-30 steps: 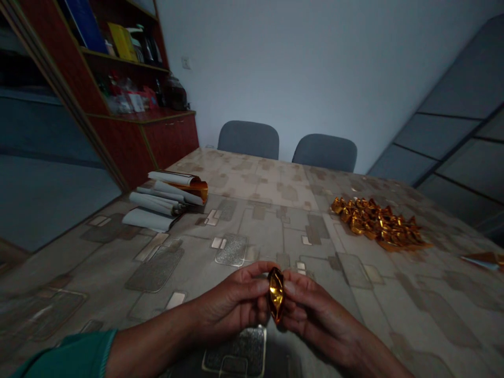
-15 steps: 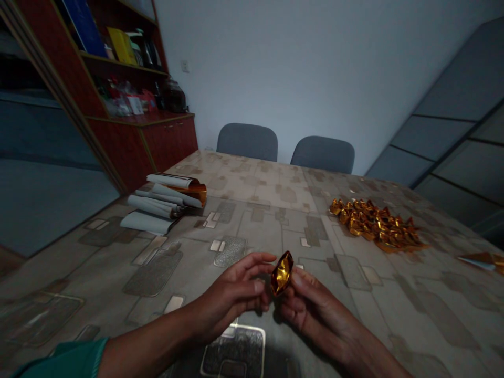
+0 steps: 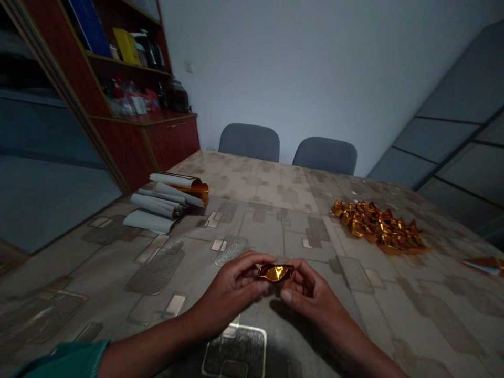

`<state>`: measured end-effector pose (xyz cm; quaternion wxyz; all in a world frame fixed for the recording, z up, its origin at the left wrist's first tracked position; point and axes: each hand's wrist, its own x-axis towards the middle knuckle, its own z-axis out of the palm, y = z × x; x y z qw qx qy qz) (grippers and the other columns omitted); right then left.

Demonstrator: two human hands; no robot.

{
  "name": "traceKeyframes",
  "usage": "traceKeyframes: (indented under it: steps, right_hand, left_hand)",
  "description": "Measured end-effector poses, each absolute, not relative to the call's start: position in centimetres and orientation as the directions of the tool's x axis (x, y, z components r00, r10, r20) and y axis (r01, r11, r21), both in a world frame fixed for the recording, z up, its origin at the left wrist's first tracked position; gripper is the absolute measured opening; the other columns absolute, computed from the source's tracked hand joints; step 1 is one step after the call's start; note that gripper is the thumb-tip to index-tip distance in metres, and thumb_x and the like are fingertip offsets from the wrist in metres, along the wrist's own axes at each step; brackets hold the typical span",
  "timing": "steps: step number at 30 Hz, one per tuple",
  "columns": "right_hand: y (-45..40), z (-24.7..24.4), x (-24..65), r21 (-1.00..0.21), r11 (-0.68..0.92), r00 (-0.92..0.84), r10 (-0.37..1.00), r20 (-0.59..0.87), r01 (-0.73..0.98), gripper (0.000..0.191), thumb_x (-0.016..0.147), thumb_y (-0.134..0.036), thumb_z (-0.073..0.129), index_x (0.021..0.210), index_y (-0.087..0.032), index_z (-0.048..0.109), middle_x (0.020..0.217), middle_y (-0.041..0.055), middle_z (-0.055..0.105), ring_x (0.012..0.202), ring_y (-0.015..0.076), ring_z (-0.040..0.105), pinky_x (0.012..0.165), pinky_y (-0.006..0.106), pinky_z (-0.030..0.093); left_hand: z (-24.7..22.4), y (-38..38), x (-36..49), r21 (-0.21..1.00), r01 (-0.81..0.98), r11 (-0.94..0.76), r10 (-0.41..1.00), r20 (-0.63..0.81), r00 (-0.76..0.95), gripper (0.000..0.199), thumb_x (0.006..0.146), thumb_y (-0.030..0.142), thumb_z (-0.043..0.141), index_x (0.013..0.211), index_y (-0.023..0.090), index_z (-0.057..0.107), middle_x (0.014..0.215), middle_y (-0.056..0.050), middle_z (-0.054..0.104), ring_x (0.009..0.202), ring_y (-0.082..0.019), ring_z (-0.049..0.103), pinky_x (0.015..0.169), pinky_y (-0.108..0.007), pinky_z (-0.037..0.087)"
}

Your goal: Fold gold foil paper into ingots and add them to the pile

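Observation:
A folded gold paper ingot (image 3: 276,273), shiny and boat-shaped, is held just above the table in front of me, lying roughly level. Its left end is pinched between the thumb and fingers of my left hand (image 3: 232,283). At the other end, my right hand (image 3: 317,296) has its curled fingers and thumb on the paper. Off to the right, a cluster of similar gold paper ingots (image 3: 378,226) stands in close rows. Grey-backed gold paper sheets (image 3: 165,202), curled and folded, lie in a pile on the left.
The patterned table (image 3: 275,231) stretches to two grey chairs (image 3: 249,142) by the wall. Near the right edge lies a flat folded gold paper piece (image 3: 484,264). A red wooden cabinet (image 3: 169,139) with items on its shelves stands at the back left.
The ingot has turned from upright and tilted to nearly level. My left hand has closed on its left end, while my right hand has shifted round to its right end.

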<state>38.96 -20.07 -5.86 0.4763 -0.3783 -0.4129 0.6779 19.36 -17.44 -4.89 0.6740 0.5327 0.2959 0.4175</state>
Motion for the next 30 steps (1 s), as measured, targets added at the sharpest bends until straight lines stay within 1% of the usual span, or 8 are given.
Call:
traceKeyframes:
  steps: [4, 9, 11, 14, 17, 21, 27, 30]
  right_hand:
    - [-20.3, -5.3, 38.8, -0.949, -0.111, -0.166, 0.984, -0.064, -0.294, 0.040, 0.074, -0.035, 0.089, 0.101, -0.022, 0.062, 0.076, -0.0029, 0.063, 0.064, 0.0104, 0.056, 0.057, 0.021, 0.041]
    - [-20.8, -5.2, 38.2, -0.955, -0.094, -0.169, 0.985, -0.048, -0.280, 0.031, 0.078, -0.033, 0.085, 0.094, -0.021, 0.062, 0.079, -0.0007, 0.068, 0.071, 0.0139, 0.065, 0.065, 0.026, 0.049]
    - [-20.9, -5.3, 38.2, -0.968, -0.072, -0.172, 0.985, -0.030, -0.242, 0.029, 0.079, -0.031, 0.084, 0.094, -0.021, 0.061, 0.080, -0.0007, 0.069, 0.072, 0.0141, 0.067, 0.066, 0.026, 0.051]
    - [-21.0, -5.2, 38.0, -0.979, -0.064, -0.162, 0.986, -0.032, -0.196, 0.030, 0.080, -0.032, 0.084, 0.094, -0.022, 0.060, 0.083, 0.0000, 0.070, 0.076, 0.0154, 0.069, 0.068, 0.027, 0.052]
    - [-21.2, -5.0, 37.5, -0.986, -0.049, -0.104, 0.994, -0.032, -0.160, 0.033, 0.077, -0.033, 0.085, 0.090, -0.022, 0.057, 0.081, -0.0003, 0.069, 0.074, 0.0164, 0.069, 0.065, 0.027, 0.051]
    - [-21.2, -4.9, 37.1, -0.997, -0.009, -0.081, 0.997, -0.002, -0.080, 0.028, 0.078, -0.031, 0.081, 0.088, -0.022, 0.056, 0.080, 0.0011, 0.069, 0.072, 0.0173, 0.068, 0.063, 0.028, 0.049]
    - [-21.2, -5.4, 37.0, -0.995, 0.061, 0.001, 0.998, 0.061, 0.077, 0.024, 0.075, -0.026, 0.078, 0.082, -0.021, 0.055, 0.070, -0.0030, 0.061, 0.063, 0.0124, 0.056, 0.056, 0.025, 0.042]
    - [-21.2, -5.3, 36.8, -0.995, 0.060, -0.015, 0.998, 0.059, 0.078, 0.025, 0.075, -0.025, 0.077, 0.082, -0.022, 0.053, 0.070, -0.0032, 0.061, 0.063, 0.0129, 0.055, 0.056, 0.025, 0.042]
  left_hand:
    - [-5.1, -17.6, 19.5, 0.937, -0.309, 0.164, 0.878, 0.004, 0.479, 0.034, 0.080, 0.035, 0.080, 0.101, 0.021, 0.057, 0.093, -0.001, 0.065, 0.075, -0.013, 0.063, 0.069, -0.025, 0.047]
    - [-5.6, -17.7, 19.8, 0.922, -0.323, 0.213, 0.856, -0.017, 0.517, 0.035, 0.080, 0.037, 0.082, 0.095, 0.017, 0.057, 0.076, 0.000, 0.067, 0.069, -0.012, 0.064, 0.066, -0.024, 0.046]
    - [-5.8, -17.6, 19.9, 0.910, -0.341, 0.237, 0.851, -0.026, 0.524, 0.036, 0.078, 0.036, 0.083, 0.096, 0.016, 0.058, 0.076, -0.001, 0.068, 0.069, -0.012, 0.064, 0.066, -0.024, 0.047]
    - [-5.8, -17.5, 19.9, 0.896, -0.355, 0.267, 0.851, -0.046, 0.523, 0.037, 0.078, 0.034, 0.084, 0.100, 0.016, 0.061, 0.084, -0.004, 0.071, 0.073, -0.013, 0.066, 0.069, -0.025, 0.048]
    - [-5.9, -17.5, 19.9, 0.894, -0.350, 0.279, 0.847, -0.057, 0.529, 0.037, 0.080, 0.036, 0.082, 0.104, 0.015, 0.063, 0.090, -0.007, 0.073, 0.077, -0.015, 0.067, 0.072, -0.027, 0.048]
    - [-6.3, -17.6, 19.7, 0.905, -0.312, 0.288, 0.860, -0.101, 0.500, 0.042, 0.079, 0.039, 0.082, 0.110, 0.015, 0.067, 0.075, -0.002, 0.069, 0.067, -0.013, 0.062, 0.068, -0.027, 0.046]
    - [-6.8, -17.7, 20.0, 0.877, -0.344, 0.336, 0.862, -0.140, 0.487, 0.041, 0.077, 0.036, 0.084, 0.109, 0.016, 0.069, 0.075, 0.000, 0.067, 0.056, -0.009, 0.058, 0.058, -0.023, 0.044]
    - [-7.0, -17.7, 20.1, 0.843, -0.386, 0.376, 0.840, -0.135, 0.525, 0.040, 0.077, 0.036, 0.085, 0.108, 0.016, 0.069, 0.080, -0.002, 0.069, 0.053, -0.007, 0.057, 0.054, -0.021, 0.042]
